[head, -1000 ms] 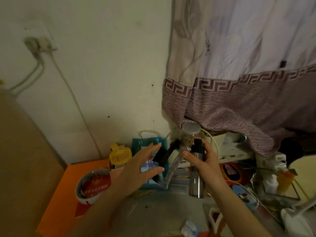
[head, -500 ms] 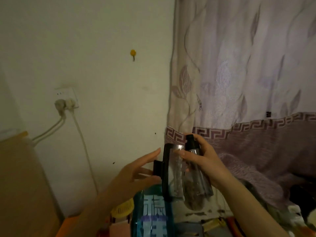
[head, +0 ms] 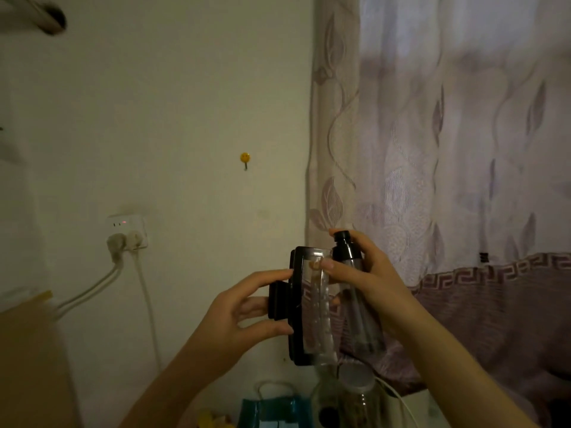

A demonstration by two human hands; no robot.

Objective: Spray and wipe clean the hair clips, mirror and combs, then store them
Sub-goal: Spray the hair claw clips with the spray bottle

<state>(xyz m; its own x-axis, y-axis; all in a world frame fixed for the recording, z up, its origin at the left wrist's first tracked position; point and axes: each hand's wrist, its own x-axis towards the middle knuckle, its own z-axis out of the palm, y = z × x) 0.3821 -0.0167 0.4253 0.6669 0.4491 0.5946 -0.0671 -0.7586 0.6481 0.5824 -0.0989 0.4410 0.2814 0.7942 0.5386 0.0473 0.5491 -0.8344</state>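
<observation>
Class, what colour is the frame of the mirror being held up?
Black: the mirror frame, seen in the head view.

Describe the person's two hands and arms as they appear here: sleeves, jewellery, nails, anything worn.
Both forearms are bare as far as the frame shows, with no sleeve in view. The left hand and the right hand show no gloves and no rings, and no watch or bracelet shows on either wrist. The nails that show look short and without bright polish, though the dim light makes this hard to judge.

Black-framed mirror [head: 309,307], yellow wall hook [head: 245,158], mauve leaf-patterned curtain [head: 448,149].
</observation>
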